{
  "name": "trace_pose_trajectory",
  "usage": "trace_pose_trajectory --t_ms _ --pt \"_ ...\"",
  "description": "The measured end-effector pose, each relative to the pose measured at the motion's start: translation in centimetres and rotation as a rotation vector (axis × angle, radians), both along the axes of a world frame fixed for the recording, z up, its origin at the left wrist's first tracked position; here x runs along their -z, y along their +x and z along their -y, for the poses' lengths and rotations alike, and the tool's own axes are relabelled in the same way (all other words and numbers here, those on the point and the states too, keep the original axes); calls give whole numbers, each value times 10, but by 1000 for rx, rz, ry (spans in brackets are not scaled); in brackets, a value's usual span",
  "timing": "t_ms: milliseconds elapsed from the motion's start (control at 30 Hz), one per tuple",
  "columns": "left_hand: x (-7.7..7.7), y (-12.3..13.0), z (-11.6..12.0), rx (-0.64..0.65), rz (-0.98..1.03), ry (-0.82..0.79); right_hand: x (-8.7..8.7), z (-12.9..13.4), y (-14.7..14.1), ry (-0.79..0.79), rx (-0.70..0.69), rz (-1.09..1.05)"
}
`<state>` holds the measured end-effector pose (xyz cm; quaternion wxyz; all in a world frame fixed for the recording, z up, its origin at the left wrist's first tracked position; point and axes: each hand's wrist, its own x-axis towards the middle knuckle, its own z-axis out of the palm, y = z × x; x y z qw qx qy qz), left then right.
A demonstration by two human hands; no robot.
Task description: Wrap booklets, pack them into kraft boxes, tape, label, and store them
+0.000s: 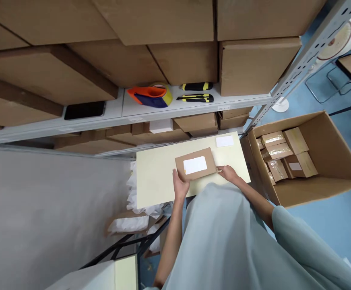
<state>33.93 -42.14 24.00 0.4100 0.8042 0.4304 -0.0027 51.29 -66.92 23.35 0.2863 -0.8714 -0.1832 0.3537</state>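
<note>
A small flat cardboard box (180,163) with a white label (195,164) on top is over a pale yellow tabletop (154,177). My left hand (180,186) grips its near left corner, fingers along the left side and thumb at the near edge. At the near right corner, my right hand (228,173) pinches the box, its fingertips partly hidden. Beyond the box, a white slip of paper (224,141) lies at the tabletop's far right.
A large open carton (329,157) with several taped boxes stands to the right. Ahead, a metal shelf (115,108) carries cartons, a tape dispenser (151,96), two utility knives (196,92) and a black phone (85,110). White crumpled packing material (132,189) lies left of the tabletop.
</note>
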Motion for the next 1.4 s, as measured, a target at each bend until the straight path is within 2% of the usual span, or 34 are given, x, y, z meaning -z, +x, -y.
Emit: trace_pose_trajectory --t_ms 100,200,267,333,400,533,700,867,1067,1267,1400 --pt "-11 42 12 61 125 19 0 6 28 -10 94 52" --pt "-17 102 37 253 221 -79 2 10 68 -40 226 113" --pt "-16 145 56 357 212 -153 5 11 96 -77 314 138" --pt "-8 185 73 387 122 -182 12 11 121 -117 390 147" --pt "5 219 85 364 6 -163 23 9 139 -151 451 146" --pt "38 262 94 294 -129 -120 49 1 154 -182 528 130" --pt "79 280 93 202 -264 -117 77 -9 149 -153 588 142" --pt "100 281 98 160 -247 -105 87 -13 145 -104 595 147" --pt "102 276 105 85 -181 -97 85 -17 148 -106 613 151" --pt "93 271 106 -29 -85 -70 81 -21 150 -122 644 137" --pt "86 269 107 -53 11 -39 76 -20 148 -139 660 133"
